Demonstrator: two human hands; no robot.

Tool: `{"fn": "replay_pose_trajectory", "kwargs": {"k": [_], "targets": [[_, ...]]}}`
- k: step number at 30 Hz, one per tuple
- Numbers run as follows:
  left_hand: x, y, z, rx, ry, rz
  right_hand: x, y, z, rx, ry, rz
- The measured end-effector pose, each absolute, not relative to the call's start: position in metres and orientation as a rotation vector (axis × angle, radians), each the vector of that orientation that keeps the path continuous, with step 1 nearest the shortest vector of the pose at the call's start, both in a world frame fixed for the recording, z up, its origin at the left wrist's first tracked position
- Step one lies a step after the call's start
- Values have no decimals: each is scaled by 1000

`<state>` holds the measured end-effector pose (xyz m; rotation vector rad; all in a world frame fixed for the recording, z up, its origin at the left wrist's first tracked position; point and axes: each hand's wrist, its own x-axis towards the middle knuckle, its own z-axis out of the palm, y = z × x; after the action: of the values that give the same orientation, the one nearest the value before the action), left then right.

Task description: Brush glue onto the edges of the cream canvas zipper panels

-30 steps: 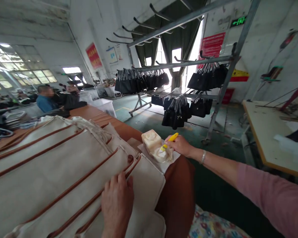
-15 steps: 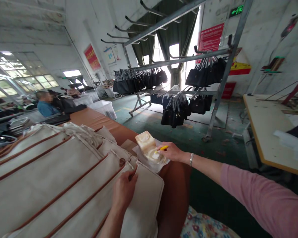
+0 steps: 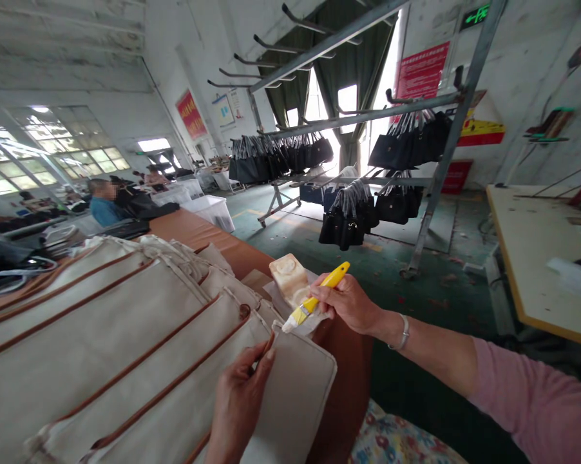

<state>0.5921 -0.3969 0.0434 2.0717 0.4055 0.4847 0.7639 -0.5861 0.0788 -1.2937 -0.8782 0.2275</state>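
My right hand [image 3: 349, 301] grips a yellow-handled paintbrush [image 3: 317, 298], its pale, coated bristles pointing down-left at the top corner of a cream bag piece [image 3: 295, 386]. Whether the bristles touch that corner I cannot tell. With thumb and fingers pinched, my left hand [image 3: 245, 393] holds the brown-trimmed edge of this piece just left of the brush tip. Behind the brush stands an open, stained plastic tub [image 3: 289, 278] with whitish paste in its lower part, partly hidden by my right hand. Several cream bag pieces [image 3: 140, 322] with brown edging lie overlapped to the left.
The brown-covered table [image 3: 201, 237] ends close to my right side. Past it stands a metal rack [image 3: 435, 187] hung with black handbags [image 3: 343, 219]. A pale worktable [image 3: 522, 258] is at the right. A person in blue [image 3: 105, 205] sits at the far left.
My right hand has lifted the paintbrush out of the tub and brought it nearer, to the corner of the bag piece. My left hand keeps its pinch on the edge.
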Motion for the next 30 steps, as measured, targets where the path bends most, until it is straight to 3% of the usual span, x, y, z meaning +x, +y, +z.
{"fn": "replay_pose_trajectory", "kwargs": {"k": [10, 17, 23, 27, 30], "targets": [[579, -412, 51, 2167, 244, 526, 751, -580, 89, -1328, -883, 158], [565, -435, 45, 2606, 51, 917, 760, -599, 99, -1335, -799, 42], [551, -443, 43, 2903, -325, 1285, 757, -614, 109, -1348, -823, 334], [549, -445, 45, 3008, -348, 1237, 749, -628, 119, -1389, -992, 581], [548, -447, 45, 3043, -366, 1219, 748, -634, 127, -1394, -963, 494]]}}
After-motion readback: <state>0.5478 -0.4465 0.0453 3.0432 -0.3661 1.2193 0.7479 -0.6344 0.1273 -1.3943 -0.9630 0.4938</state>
